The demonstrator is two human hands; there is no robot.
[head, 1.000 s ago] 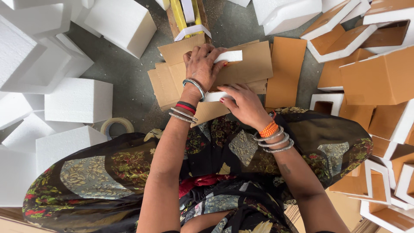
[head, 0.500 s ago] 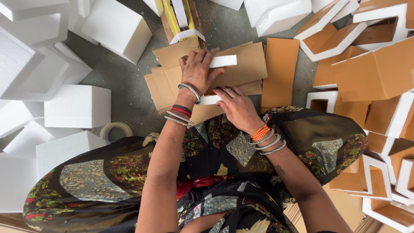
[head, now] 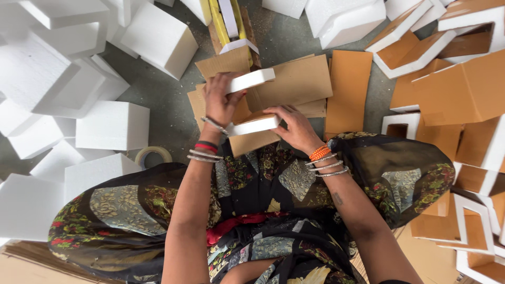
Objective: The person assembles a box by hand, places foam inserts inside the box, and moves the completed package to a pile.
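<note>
White foam everywhere in this shot, basically. The left hand [head: 220, 100] has its grip closed around one end of a thin white foam strip [head: 252, 80], fingers curled over it, holding it up above a pile of brown cardboard sheets [head: 294, 84] on the grey floor [head: 163, 100]. The right hand [head: 295, 126] is pinching a second white foam strip [head: 255, 125] just below the first one, thumb on the near edge and fingers over the top, and there's a bit of brown card showing on the upper face of that strip. The two strips sit roughly parallel, close together but apart.

Both wrists have bangles, orange ones on the right, red and silver on the left. The person is sitting on the floor in a dark floral dress [head: 263, 210], knees spread either side.

Around them: big white foam blocks [head: 113, 126] stacked to the left, a roll of tape [head: 153, 155] lying flat by the left knee, a yellow and wooden jig-looking thing [head: 229, 23] straight ahead with a white strip in it, and foam boxes faced with orange-brown card [head: 463, 89] piled up on the right.
</note>
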